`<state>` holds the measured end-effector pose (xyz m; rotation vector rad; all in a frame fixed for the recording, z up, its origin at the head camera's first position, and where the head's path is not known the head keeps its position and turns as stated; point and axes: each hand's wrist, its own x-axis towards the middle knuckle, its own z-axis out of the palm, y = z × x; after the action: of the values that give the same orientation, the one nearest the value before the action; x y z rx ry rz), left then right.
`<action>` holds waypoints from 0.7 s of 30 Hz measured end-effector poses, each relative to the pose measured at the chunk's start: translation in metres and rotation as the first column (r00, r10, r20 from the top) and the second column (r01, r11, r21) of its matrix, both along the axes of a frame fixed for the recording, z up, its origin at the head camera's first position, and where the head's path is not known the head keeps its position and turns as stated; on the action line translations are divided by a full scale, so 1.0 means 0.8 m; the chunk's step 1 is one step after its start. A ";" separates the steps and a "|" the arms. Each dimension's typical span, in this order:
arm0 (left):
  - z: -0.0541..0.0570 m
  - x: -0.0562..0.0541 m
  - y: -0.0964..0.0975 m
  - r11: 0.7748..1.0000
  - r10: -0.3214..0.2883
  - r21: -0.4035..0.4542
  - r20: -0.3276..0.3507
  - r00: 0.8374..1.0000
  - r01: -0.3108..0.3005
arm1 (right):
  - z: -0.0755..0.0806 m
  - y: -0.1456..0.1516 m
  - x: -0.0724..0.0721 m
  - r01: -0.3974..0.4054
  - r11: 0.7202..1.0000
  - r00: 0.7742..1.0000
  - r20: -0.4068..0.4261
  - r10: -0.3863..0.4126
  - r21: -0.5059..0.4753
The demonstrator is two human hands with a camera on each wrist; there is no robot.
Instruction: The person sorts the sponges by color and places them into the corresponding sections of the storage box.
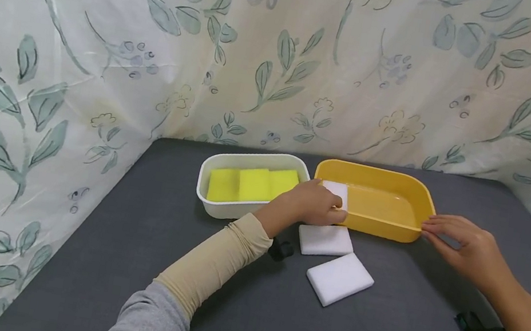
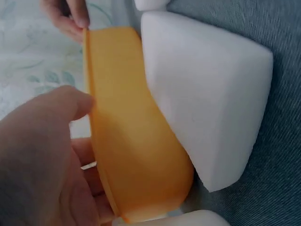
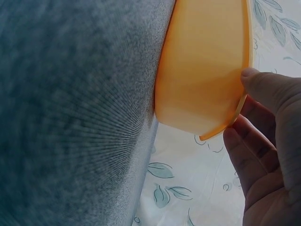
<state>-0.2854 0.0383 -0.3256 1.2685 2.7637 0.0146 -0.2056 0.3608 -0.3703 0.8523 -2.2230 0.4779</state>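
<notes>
A yellow plastic tray [image 1: 381,227] stands at the back of the table, with a white sponge [image 1: 337,189] inside its left end. My left hand [image 1: 314,203] holds the tray's near rim at the left, the thumb outside and the fingers reaching over the rim, partly hidden. At the right corner, my right hand [image 1: 464,243] pinches the rim between thumb [image 3: 263,84] and fingers. Two more white sponges lie on the table in front: one sponge [image 1: 325,240] close beside the tray, another sponge [image 1: 340,279] nearer to me, turned at an angle.
Left of the yellow tray stands a white tray [image 1: 222,211] holding several yellow sponges [image 1: 254,185]. A dark cloth [image 1: 271,328] covers the table. Behind it hangs a curtain [image 1: 269,73] with a leaf pattern.
</notes>
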 end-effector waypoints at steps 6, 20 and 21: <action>0.022 0.020 -0.020 0.978 -0.130 0.179 0.111 0.985 0.109 | 0.000 0.002 -0.002 -0.004 1.000 1.000 -0.014 0.004 -0.010; -0.014 0.071 -0.051 0.955 -0.145 -0.260 0.011 0.989 0.143 | 0.003 -0.002 0.000 0.015 1.000 0.999 0.028 -0.015 -0.011; -0.021 0.072 -0.050 0.950 -0.145 -0.281 -0.016 0.989 0.134 | 0.002 -0.003 0.000 0.016 1.000 0.999 0.032 -0.016 -0.009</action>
<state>-0.2281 -0.0020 -0.3421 1.3913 2.5787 -0.3992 -0.2057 0.3585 -0.3687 0.8269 -2.2531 0.4964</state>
